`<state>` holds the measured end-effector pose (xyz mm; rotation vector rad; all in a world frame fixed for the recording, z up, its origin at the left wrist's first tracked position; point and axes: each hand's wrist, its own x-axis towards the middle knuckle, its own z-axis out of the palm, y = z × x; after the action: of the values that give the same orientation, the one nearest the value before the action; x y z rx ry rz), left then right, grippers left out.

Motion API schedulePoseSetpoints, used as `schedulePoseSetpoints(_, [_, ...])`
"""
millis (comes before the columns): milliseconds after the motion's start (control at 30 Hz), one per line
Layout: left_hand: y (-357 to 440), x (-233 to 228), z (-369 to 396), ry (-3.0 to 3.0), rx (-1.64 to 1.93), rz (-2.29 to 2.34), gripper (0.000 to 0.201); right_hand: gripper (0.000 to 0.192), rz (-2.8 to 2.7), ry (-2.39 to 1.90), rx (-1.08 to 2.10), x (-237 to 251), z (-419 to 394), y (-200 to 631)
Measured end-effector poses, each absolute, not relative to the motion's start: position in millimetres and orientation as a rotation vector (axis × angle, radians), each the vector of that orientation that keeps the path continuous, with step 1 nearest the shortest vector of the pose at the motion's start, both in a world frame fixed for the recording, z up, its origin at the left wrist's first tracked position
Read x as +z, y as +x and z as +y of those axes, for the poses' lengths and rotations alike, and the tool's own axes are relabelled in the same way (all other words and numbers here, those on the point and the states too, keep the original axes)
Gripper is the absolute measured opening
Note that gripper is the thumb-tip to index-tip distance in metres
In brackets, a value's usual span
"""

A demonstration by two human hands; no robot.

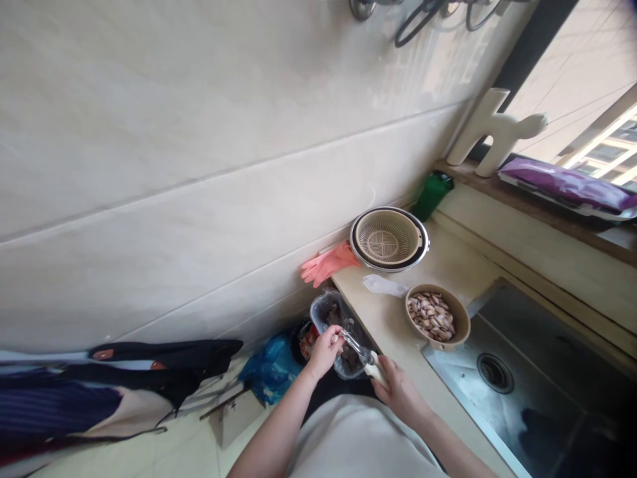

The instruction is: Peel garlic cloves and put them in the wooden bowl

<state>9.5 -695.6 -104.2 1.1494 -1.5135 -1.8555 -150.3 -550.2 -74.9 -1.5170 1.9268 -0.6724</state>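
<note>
While the right hand [398,388] is gripping a knife [365,358] by its pale handle, the left hand [324,350], fingers pinched on something too small to identify, is working over the tub [331,311] just left of the bowl [438,317], apparently trimming, which needs steady blade control.

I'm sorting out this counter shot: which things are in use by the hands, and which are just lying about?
In use:
left hand, pinching a small item at the blade
right hand, gripping the knife
clear container beneath both hands
bowl of garlic cloves

Lying about:
colander
pink rubber glove
green bottle
sink
crumpled plastic
</note>
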Motion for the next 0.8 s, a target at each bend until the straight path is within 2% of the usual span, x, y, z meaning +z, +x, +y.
schedulePoseSetpoints(233, [12.9, -121.3, -695.5, 1.206, -1.843, -1.52, 0.026, 0.027, 1.887, -1.407, -0.647, -65.8, -554.5, -146.7])
schedulePoseSetpoints(533, [9.6, -172.2, -696.4, 1.504, -1.942, -1.313, 0.025, 0.017, 1.946, -1.333, -0.395, -108.4, -566.3, -135.5])
schedulePoseSetpoints(800, [8.5, -185.4, -701.8, 1.545, -2.007, -1.255, 0.036, 0.012, 1.969, -1.283, -0.39, -128.8, -575.9, -135.6])
